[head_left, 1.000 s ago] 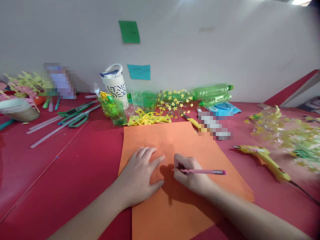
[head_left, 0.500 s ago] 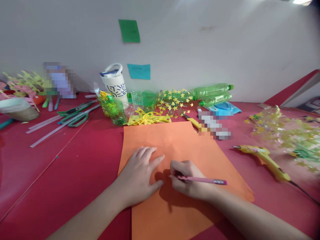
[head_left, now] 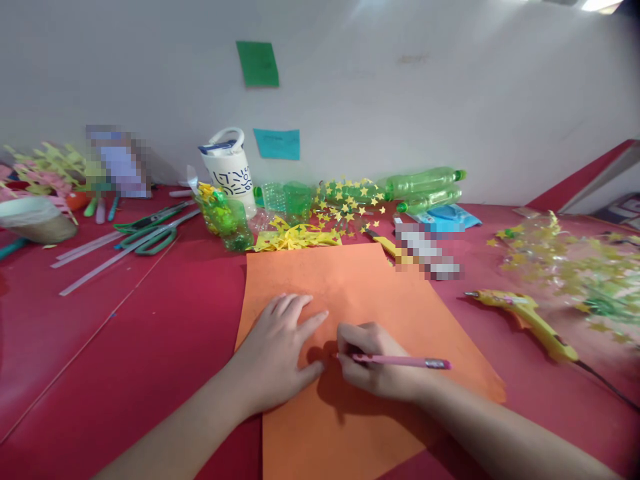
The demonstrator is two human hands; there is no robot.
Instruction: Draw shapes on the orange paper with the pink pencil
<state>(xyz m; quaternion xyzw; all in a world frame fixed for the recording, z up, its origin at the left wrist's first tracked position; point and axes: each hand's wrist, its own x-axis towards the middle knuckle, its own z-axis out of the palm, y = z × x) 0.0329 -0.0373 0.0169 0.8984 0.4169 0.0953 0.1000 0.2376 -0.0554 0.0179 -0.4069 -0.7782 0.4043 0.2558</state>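
Observation:
A large orange sheet of paper lies on the red table in front of me. My left hand rests flat on its left part, fingers spread. My right hand is closed around a pink pencil, gripped near the tip. The pencil slants low, with its eraser end pointing right and its tip at the paper close to my left thumb. Any mark under the tip is too faint to make out.
Yellow paper scraps, a cut green bottle and a white tumbler stand behind the sheet. Scissors lie at left. A yellow glue gun with a cord lies at right, near star-decorated clear plastic. Green bottles lie by the wall.
My right hand and the pencil have shifted very slightly left across the paper. The left hand stays in place.

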